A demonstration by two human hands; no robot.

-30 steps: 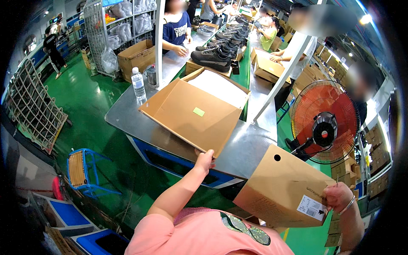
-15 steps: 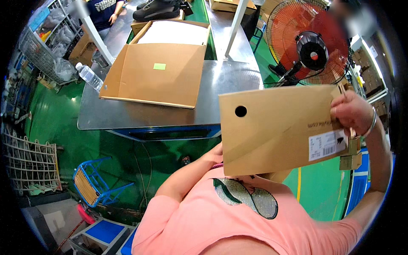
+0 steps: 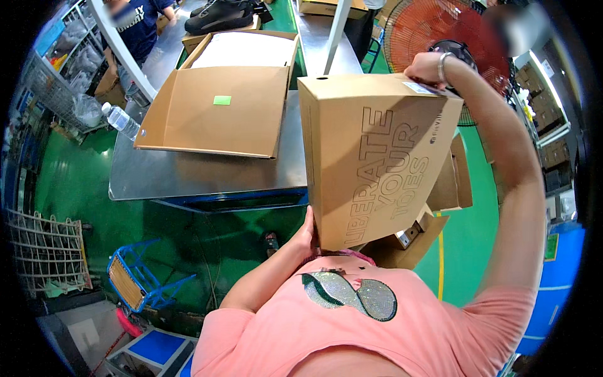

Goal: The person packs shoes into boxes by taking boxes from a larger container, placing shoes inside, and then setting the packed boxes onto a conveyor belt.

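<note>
A brown cardboard shoebox [image 3: 377,169] with large outlined lettering is held tilted in front of my chest, off the table. My right hand [image 3: 427,69] is closed over its upper right edge, beside a white label. My left hand [image 3: 306,232] presses against its lower left edge, thumb up; the other fingers are hidden behind the box. On the metal table [image 3: 188,179] lies an open cardboard box [image 3: 213,125] with white paper [image 3: 245,50] inside and a small green sticker on its raised lid. Dark shoes [image 3: 220,19] rest on another box behind it.
A plastic bottle [image 3: 121,121] stands at the table's left edge. At the right back is a large red fan [image 3: 402,41]. An open carton [image 3: 461,179] sits below the shoebox on the right. A blue-framed stool [image 3: 129,281] is at lower left. Another person [image 3: 141,28] stands far left.
The shoebox has turned from its labelled end face to its broad lettered face. My right hand has moved up and left with it; my left hand now shows at its lower left edge.
</note>
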